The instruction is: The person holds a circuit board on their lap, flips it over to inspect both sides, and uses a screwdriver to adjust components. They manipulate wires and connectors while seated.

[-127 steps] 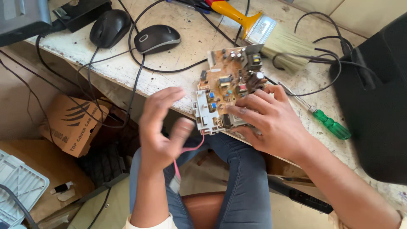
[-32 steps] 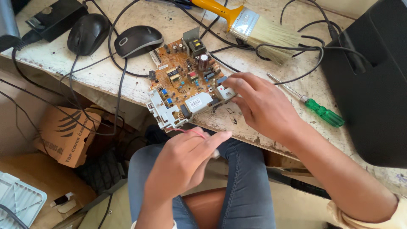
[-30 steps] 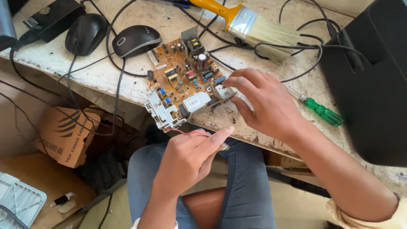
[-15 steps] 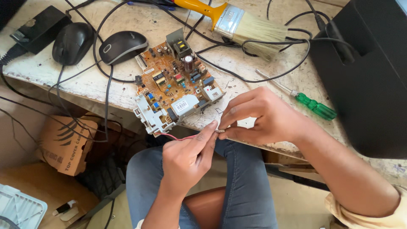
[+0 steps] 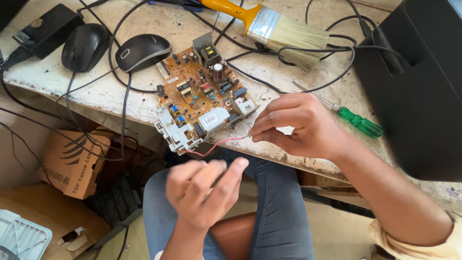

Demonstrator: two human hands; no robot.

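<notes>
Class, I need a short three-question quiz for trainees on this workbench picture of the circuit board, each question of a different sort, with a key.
1. True or false: the right hand pinches the thin red wire that runs from the circuit board.
2. Which lies nearest the right hand: A the green-handled screwdriver, B the paintbrush, C the black power adapter?
3. Fill in: two computer ____ lie left of the board.

Key
1. True
2. A
3. mice

The left hand, blurred, hovers apart over the lap, holding nothing visible.

Blurred left hand (image 5: 204,192); black box (image 5: 423,86) edge-cropped
</notes>
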